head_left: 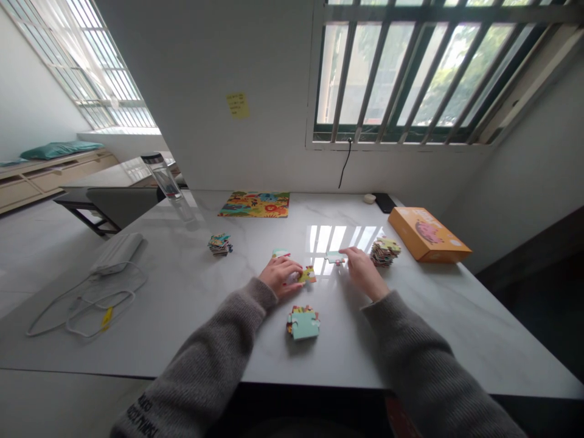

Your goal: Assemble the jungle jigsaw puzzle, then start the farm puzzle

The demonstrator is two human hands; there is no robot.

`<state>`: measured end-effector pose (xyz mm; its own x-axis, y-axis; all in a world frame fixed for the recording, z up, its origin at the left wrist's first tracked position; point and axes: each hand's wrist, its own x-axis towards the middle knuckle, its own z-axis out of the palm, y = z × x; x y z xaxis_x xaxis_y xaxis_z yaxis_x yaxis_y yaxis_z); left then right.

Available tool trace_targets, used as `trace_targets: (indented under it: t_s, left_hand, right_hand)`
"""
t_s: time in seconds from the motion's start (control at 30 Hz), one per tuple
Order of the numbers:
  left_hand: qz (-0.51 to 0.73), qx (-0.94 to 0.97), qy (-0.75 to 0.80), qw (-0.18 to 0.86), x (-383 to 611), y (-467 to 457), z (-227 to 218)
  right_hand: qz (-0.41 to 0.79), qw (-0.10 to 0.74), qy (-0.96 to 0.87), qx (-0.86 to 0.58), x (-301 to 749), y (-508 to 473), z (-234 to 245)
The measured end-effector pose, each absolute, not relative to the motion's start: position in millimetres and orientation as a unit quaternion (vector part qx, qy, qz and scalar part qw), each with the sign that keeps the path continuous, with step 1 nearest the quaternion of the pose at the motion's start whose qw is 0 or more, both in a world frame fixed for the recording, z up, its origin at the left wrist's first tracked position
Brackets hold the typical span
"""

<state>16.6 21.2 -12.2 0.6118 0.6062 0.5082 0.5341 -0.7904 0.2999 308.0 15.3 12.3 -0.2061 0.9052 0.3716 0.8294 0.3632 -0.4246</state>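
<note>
My left hand [280, 276] rests low over the table with fingers and thumb spread, its tips at the edge of a yellow puzzle piece [308, 275]. A light green and white puzzle piece [280, 252] shows just beyond its knuckles. My right hand [363, 271] is closed, index finger and thumb at the edge of a pale green puzzle piece [334, 257]. Nearer to me lies a small stack of puzzle pieces [305, 325], a plain green one on top. A taller stack of puzzle pieces [385, 250] stands just right of my right hand.
Another puzzle stack [219, 244] stands at left, below a colourful animal picture sheet [255, 204]. An orange box [429, 234] and a dark phone [384, 202] are at right. A glass bottle [163, 176], a white power strip [117, 254] and its looped cable [98, 304] lie left.
</note>
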Motion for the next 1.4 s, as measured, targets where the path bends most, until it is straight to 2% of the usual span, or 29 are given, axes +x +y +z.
trace_targets:
  t_s: [0.07,0.13,0.23,0.37,0.53,0.73,1.03,1.17,1.4]
  left_hand:
    - [0.286,0.900,0.321,0.077,18,23,-18]
    - [0.277,0.900,0.326,0.087,18,24,-22]
    - [0.265,0.904,0.323,0.089,17,24,-24]
    - [0.266,0.902,0.331,0.075,16,23,-22]
    - [0.271,0.892,0.354,0.071,14,24,-21]
    - [0.287,0.908,0.287,0.098,17,22,-20]
    - [0.313,0.900,0.260,0.157,21,21,-23]
    - [0.300,0.904,0.270,0.138,22,17,-17]
    - [0.256,0.921,0.273,0.110,22,12,-6]
  right_hand:
    - [0.048,0.213,-0.786,-0.578,307,17,2]
    - [0.032,0.176,-0.795,-0.579,305,21,-2]
    - [0.037,0.160,-0.814,-0.557,301,28,1]
    - [0.110,0.155,-0.832,-0.521,302,33,8]
    - [0.166,0.198,-0.831,-0.493,303,29,3]
    - [0.144,0.256,-0.811,-0.507,298,32,0]
    - [0.305,0.378,-0.710,-0.510,277,39,-2]
    - [0.259,0.354,-0.733,-0.520,254,40,-6]
    - [0.111,0.256,-0.770,-0.574,231,32,-7]
